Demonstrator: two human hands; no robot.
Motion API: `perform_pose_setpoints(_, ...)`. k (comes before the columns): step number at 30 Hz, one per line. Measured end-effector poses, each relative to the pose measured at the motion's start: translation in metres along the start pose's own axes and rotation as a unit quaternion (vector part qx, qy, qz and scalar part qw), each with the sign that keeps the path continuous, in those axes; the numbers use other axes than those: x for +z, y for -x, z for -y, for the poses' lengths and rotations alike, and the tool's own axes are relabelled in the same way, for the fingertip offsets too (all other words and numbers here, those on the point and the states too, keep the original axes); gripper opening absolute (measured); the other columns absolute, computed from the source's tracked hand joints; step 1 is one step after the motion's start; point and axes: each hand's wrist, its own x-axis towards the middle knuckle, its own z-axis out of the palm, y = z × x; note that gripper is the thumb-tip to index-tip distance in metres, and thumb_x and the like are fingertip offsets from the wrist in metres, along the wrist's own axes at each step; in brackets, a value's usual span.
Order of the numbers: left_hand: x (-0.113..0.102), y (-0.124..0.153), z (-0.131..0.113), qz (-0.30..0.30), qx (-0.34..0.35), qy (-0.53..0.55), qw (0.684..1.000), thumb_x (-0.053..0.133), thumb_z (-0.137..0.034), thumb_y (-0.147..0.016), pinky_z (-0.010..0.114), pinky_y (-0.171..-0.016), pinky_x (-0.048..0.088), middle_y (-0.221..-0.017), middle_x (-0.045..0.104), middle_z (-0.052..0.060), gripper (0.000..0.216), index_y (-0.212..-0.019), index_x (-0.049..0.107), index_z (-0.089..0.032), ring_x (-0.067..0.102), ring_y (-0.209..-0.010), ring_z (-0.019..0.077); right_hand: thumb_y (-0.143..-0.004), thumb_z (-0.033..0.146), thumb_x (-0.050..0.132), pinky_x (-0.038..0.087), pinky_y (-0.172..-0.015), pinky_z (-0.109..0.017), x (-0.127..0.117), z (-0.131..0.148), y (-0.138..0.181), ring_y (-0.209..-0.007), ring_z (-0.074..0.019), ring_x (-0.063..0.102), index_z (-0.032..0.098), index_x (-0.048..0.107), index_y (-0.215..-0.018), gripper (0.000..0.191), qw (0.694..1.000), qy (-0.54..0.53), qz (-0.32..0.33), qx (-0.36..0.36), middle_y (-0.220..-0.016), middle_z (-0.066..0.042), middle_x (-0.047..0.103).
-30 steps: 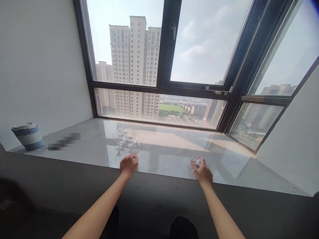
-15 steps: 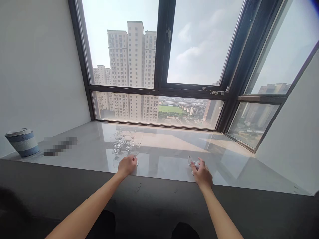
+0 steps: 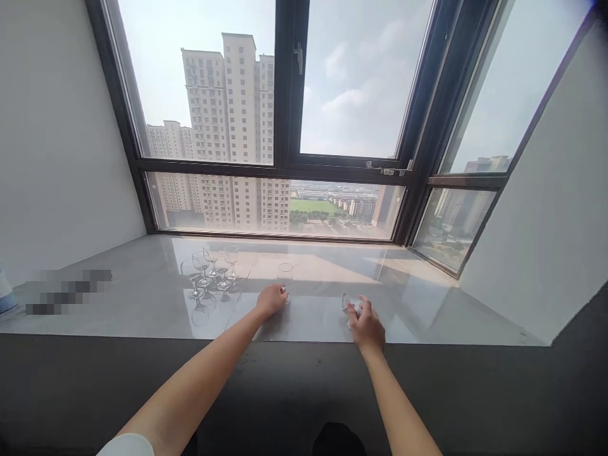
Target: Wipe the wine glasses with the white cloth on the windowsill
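My left hand (image 3: 272, 300) is closed around the stem of a wine glass (image 3: 285, 272), whose clear bowl shows above the fingers. The glass is upright, its foot just over or on the glossy sill; I cannot tell which. To the right, my right hand (image 3: 368, 325) grips a crumpled white cloth (image 3: 350, 304) close to the sill, apart from the glass. Left of my left hand, several clear stemmed glasses (image 3: 223, 275) stand upright in a cluster, their reflections showing on the surface.
The wide glossy window sill (image 3: 418, 316) ends at a front edge above a dark wall. A blue and white container (image 3: 6, 294) is cut off at the left edge, near a pixelated patch. A dark-framed window (image 3: 270, 170) rises behind.
My left hand has moved right with the wine glass, away from the other glasses and toward the cloth. My right hand stays on the cloth. The view has turned to the right.
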Motion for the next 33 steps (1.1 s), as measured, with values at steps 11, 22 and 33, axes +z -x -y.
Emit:
perform_pose_setpoints(11,0.047,-0.054,-0.061,0.002,0.031,0.010,0.999,0.050,-0.031,-0.080,0.025,-0.063,0.038,-0.082,0.068,0.009,0.020,-0.074,0.064,-0.017,0.061,-0.077,0.0186,-0.091,0.053,0.033,0.040,-0.076,-0.029,0.002,-0.001,-0.002,-0.099,-0.0207,0.057,0.024,0.043,-0.128,0.048,1.000,-0.014,-0.014,0.002,-0.110,-0.006,0.061)
perform_pose_setpoints(22,0.066,-0.093,-0.087,0.011,0.039,0.031,0.999,0.052,-0.027,-0.078,0.024,-0.058,0.035,-0.069,0.064,0.005,0.019,-0.062,0.058,-0.018,0.059,-0.069,0.0162,-0.093,0.050,0.032,0.039,-0.076,-0.029,0.000,-0.001,-0.003,-0.094,-0.0200,0.058,0.022,0.044,-0.127,0.046,1.000,-0.020,-0.022,-0.007,-0.107,-0.008,0.061)
perform_pose_setpoints(33,0.066,-0.113,-0.098,0.020,0.020,0.031,0.999,0.052,-0.027,-0.078,0.026,-0.065,0.039,-0.081,0.068,0.009,0.015,-0.071,0.061,-0.018,0.062,-0.081,0.0206,-0.094,0.049,0.031,0.039,-0.077,-0.028,0.000,-0.002,-0.004,-0.094,-0.0192,0.058,0.022,0.046,-0.125,0.044,0.999,-0.024,-0.031,-0.015,-0.103,-0.008,0.061)
